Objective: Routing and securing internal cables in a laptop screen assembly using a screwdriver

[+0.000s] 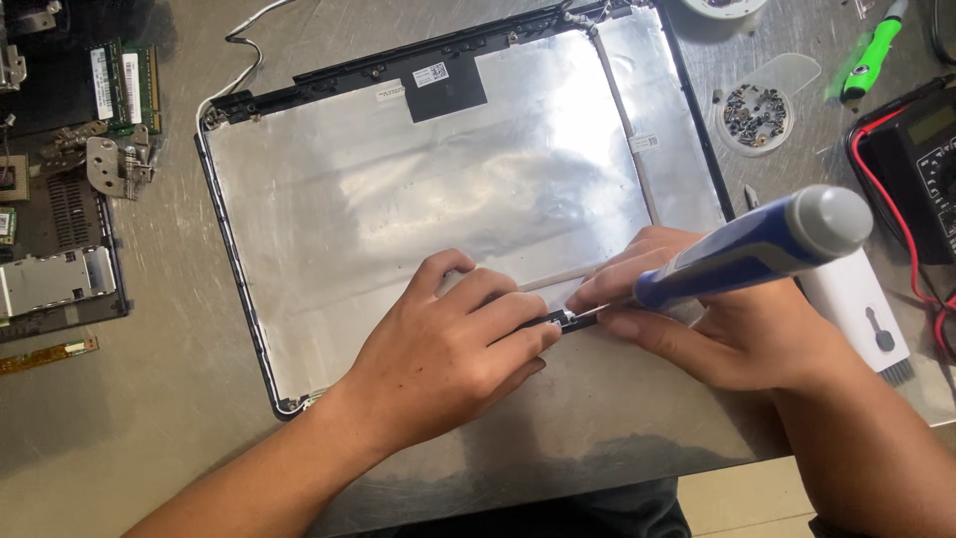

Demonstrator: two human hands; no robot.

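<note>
A laptop lid back cover [428, 189], lined with silver foil and edged in black, lies flat on the metal table. My left hand [448, 349] presses down on the cover's near edge, its fingers on a small black part [553, 321]. My right hand [717, 319] grips a blue and grey electric screwdriver [757, 244], its thin tip touching that black part next to my left fingertips. A white cable [622, 110] runs along the right side of the foil.
A small round dish of screws [755, 115] and a green-handled tool [868, 55] lie at the back right. A black multimeter with red leads [911, 169] sits at the right edge, a white brush tool [866, 319] beside it. Laptop parts, hinges [115, 164] and memory modules [124, 85] fill the left.
</note>
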